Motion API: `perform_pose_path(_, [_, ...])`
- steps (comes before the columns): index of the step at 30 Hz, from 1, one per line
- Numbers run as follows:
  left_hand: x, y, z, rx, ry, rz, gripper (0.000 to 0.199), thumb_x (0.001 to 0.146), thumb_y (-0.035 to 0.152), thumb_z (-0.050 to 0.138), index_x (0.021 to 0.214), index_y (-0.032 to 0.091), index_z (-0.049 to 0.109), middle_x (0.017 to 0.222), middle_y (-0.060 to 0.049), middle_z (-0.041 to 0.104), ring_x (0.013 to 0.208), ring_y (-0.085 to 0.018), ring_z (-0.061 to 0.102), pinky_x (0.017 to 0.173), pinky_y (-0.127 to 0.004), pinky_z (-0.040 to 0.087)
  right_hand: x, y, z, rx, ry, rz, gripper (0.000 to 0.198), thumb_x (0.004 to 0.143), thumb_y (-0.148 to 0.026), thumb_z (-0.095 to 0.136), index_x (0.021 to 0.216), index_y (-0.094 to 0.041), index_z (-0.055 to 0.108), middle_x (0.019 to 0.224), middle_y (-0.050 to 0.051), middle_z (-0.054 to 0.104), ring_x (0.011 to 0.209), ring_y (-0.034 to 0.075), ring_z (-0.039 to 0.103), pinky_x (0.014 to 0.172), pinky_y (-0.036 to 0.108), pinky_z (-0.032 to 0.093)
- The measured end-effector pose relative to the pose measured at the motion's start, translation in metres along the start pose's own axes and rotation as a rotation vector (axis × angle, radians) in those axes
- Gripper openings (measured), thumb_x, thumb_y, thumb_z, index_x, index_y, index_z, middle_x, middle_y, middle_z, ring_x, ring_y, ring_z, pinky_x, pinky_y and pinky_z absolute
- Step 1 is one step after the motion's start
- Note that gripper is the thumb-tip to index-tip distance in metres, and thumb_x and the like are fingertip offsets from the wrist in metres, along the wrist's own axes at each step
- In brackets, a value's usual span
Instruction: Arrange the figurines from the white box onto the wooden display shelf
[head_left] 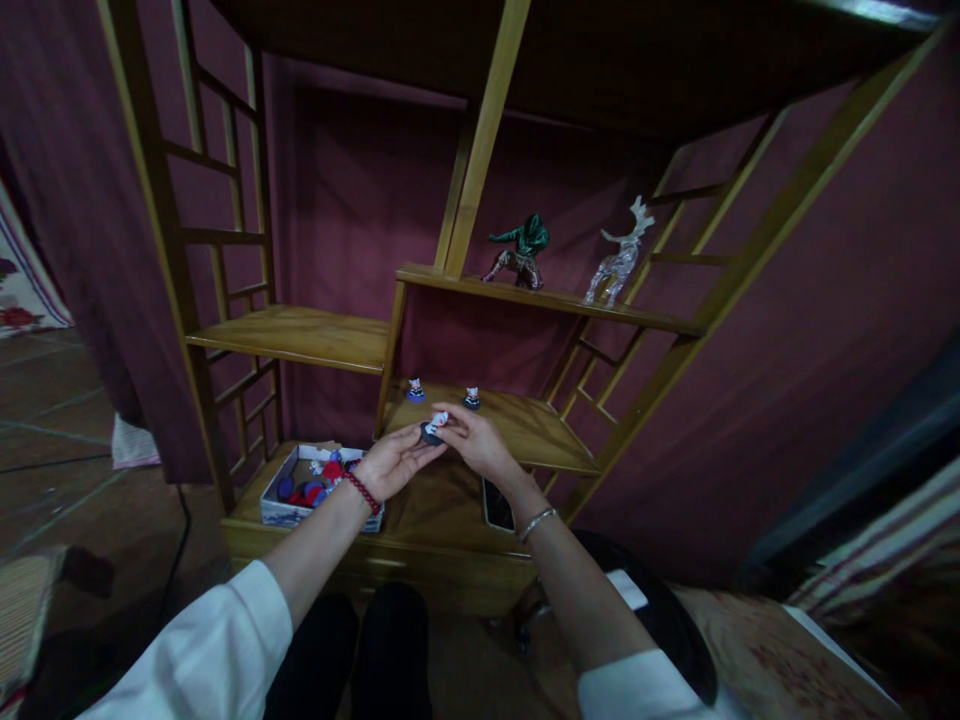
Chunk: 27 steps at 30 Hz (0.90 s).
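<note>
Between my two hands is a small white figurine [435, 428] on a dark round base. My left hand [394, 462] lies palm up beneath it, fingers stretched out under the base. With thumb and fingers my right hand [476, 440] pinches the figurine from the right side. Just beyond my hands, two similar small figurines stand upright on the wooden shelf [525, 425]: one on a blue base [415, 390] to the left, one on a dark base [471, 398] to the right.
Below on the left sits an open box [274, 505] of red, blue and white pieces. A phone [497, 503] lies under the shelf. Higher up stand a green-and-brown crouching figure [525, 250] and a clear deer figurine [621, 255]. A wooden post [487, 130] divides the unit.
</note>
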<state>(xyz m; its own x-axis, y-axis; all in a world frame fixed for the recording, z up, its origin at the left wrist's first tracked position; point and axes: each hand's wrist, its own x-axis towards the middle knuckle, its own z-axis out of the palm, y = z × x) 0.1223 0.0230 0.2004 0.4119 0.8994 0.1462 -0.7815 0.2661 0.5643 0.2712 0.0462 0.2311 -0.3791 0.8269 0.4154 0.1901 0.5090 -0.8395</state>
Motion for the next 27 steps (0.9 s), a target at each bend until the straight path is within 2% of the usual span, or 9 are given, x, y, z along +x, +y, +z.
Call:
perform_pose_path(6, [0.015,-0.003,0.002,0.010,0.088,-0.001,0.016,0.077,0.004,0.046,0.084,0.006,0.061,0.088,-0.010,0.064,0.088,-0.017,0.059,0.093,-0.038,0.039,0.007,0.010,-0.007,-0.022,0.024,0.058,0.039,0.067,-0.022,0.058,0.105,-0.017,0.055,0.092,0.003,0.062,0.079,0.014,0.060,0.075,0.028,0.048])
perform_pose_path(17, [0.049,-0.002,0.004,0.124,0.297,-0.024,0.012,0.080,0.008,0.045,0.070,0.008,0.053,0.077,-0.011,0.063,0.078,-0.015,0.061,0.085,-0.039,0.045,0.023,0.028,-0.017,-0.145,0.100,0.059,0.031,0.068,-0.022,0.054,0.098,-0.019,0.058,0.081,0.001,0.062,0.071,0.011,0.058,0.066,0.024,0.049])
perform_pose_path(22, [0.058,-0.002,0.003,0.170,0.316,-0.066,0.016,0.078,0.003,0.044,0.066,0.008,0.053,0.074,-0.009,0.063,0.077,-0.015,0.061,0.084,-0.038,0.046,0.027,0.037,-0.018,-0.212,0.134,0.066,0.029,0.068,-0.022,0.053,0.096,-0.019,0.059,0.078,0.001,0.062,0.070,0.011,0.058,0.066,0.024,0.049])
perform_pose_path(27, [0.069,-0.002,-0.004,0.345,0.312,-0.053,0.015,0.075,0.003,0.048,0.065,0.009,0.057,0.067,-0.006,0.062,0.072,-0.012,0.060,0.081,-0.032,0.047,0.030,0.040,-0.021,-0.298,0.162,0.059,0.029,0.069,-0.023,0.053,0.097,-0.019,0.059,0.078,0.001,0.062,0.068,0.012,0.058,0.068,0.025,0.048])
